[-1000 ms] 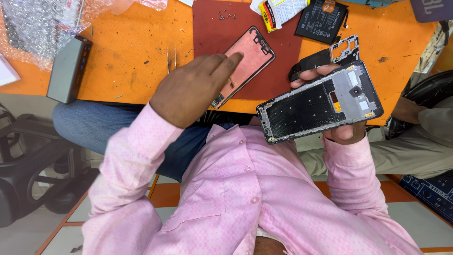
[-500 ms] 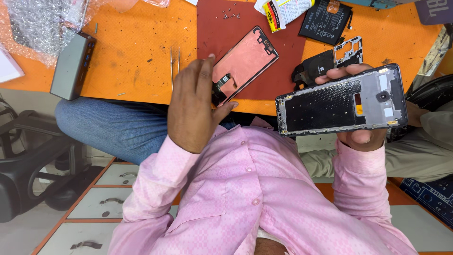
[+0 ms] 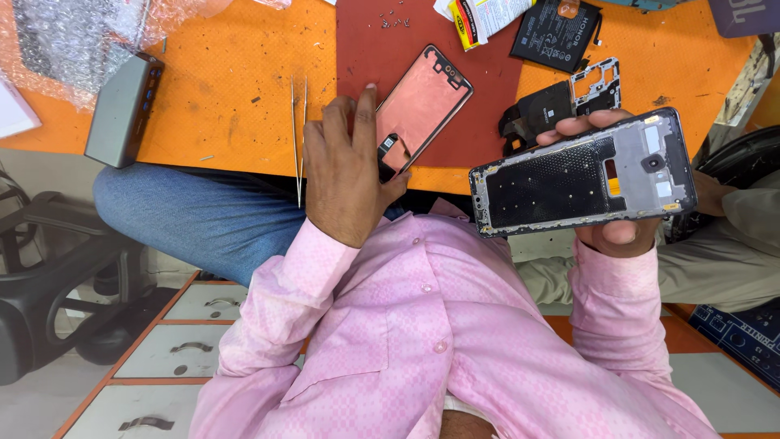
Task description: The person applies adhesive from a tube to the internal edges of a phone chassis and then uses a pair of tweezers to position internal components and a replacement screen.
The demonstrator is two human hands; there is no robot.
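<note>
My left hand (image 3: 345, 175) is at the near edge of the orange table (image 3: 227, 97), pinching a small black part (image 3: 388, 148) between thumb and fingers. The part sits just at the lower end of a copper-pink phone frame (image 3: 422, 102) lying on a dark red mat (image 3: 366, 41). My right hand (image 3: 613, 232) holds a grey phone mid-frame (image 3: 581, 175) in the air over my lap, inner side up, with fingertips curled over its top edge.
Metal tweezers (image 3: 298, 134) lie just left of my left hand. A grey box (image 3: 122, 110) and bubble wrap (image 3: 73, 41) are at the far left. A black battery (image 3: 556, 32), black phone parts (image 3: 561, 102) and tiny screws (image 3: 390, 16) lie further back. Another seated person (image 3: 731, 244) is at right.
My left hand has drawn back from lying flat on the pink frame and now stands upright, pinching the small black part. My right hand shifted the grey mid-frame slightly right and higher.
</note>
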